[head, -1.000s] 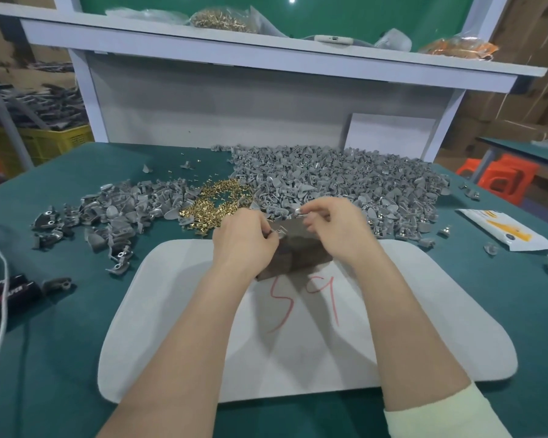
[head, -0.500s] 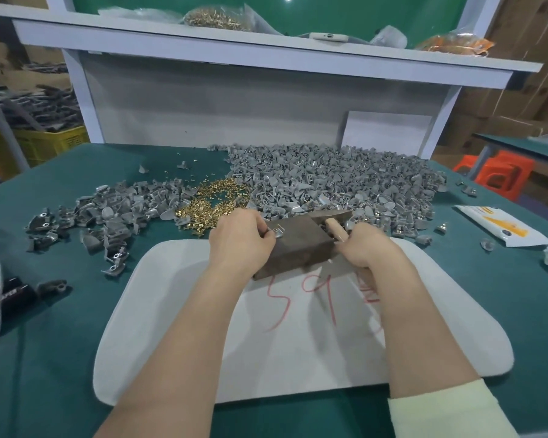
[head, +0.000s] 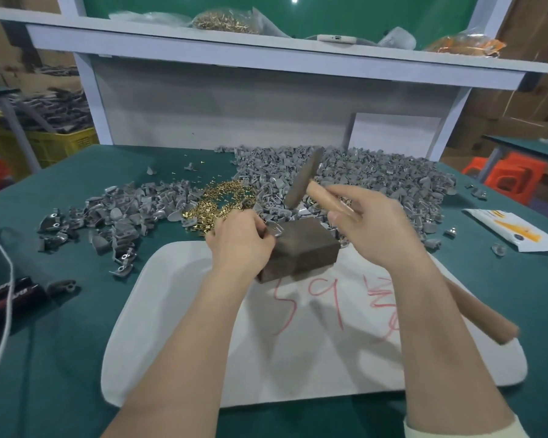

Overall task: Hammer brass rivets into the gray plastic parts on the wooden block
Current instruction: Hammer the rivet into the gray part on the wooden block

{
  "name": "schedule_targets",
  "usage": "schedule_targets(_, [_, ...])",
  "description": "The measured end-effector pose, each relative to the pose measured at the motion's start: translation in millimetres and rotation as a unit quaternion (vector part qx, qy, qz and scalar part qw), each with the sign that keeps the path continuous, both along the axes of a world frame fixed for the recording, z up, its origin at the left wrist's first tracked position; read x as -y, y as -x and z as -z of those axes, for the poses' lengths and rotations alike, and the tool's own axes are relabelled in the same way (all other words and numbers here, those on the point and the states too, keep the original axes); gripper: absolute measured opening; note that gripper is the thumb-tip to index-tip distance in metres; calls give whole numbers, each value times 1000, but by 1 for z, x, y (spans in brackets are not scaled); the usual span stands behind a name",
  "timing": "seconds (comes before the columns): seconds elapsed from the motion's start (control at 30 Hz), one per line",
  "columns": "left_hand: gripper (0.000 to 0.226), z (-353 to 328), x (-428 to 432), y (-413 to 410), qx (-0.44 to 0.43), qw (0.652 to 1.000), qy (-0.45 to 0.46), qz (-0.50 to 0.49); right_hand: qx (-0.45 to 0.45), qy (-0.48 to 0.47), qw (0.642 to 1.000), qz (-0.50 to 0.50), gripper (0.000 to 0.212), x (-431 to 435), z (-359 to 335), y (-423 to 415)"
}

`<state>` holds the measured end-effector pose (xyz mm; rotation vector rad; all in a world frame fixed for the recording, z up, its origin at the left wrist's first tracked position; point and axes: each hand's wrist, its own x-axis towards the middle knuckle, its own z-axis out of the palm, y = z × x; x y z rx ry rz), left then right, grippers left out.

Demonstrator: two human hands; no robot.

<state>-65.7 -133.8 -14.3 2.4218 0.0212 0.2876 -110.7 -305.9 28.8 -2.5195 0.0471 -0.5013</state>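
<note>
View: the head camera looks down at your dark green table top [head: 76,358], with a white rounded mat [head: 171,343] lying in front of you.
Wooden block: the dark brown rectangular wooden block [head: 301,248] sits on the far edge of the mat, between your hands.
Gray part: one small gray plastic part [head: 275,230] lies on the block's top left corner; you cannot tell whether a rivet sits in it.
Left hand: your left hand [head: 239,241] is against the block's left end, fingers curled and pinching that part.
Right hand: your right hand [head: 377,229] is clamped round the pale wooden handle, just below the head.
Hammer: the wooden-handled hammer [head: 302,178] has its dark head lifted, tilted and clear of the block; the butt shows beyond your right forearm.
Brass rivets: a loose heap of small brass rivets [head: 222,203] lies just beyond your left hand.
Gray heaps: a large heap of gray parts [head: 377,175] lies behind the block, and a smaller scatter of gray parts [head: 124,213] lies to the left.
Mat writing: red scrawled marks [head: 310,298] sit on the near side of the block.
Shelf: the white shelf [head: 266,49] at the back holds a clear bag of rivets [head: 228,22].
</note>
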Motion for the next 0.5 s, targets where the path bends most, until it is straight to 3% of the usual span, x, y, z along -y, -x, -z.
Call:
schedule_targets(0.17, [17, 1, 1, 0, 5, 1000, 13, 0, 85, 10, 996, 6, 41, -9, -5, 8])
schedule_targets(0.33, [10, 0, 0, -1, -11, 999, 28, 11, -57, 104, 992, -39, 39, -18, 0, 5])
schedule_targets(0.5, [26, -1, 1, -1, 4, 1000, 24, 1, 111, 7, 994, 25, 42, -17, -6, 10])
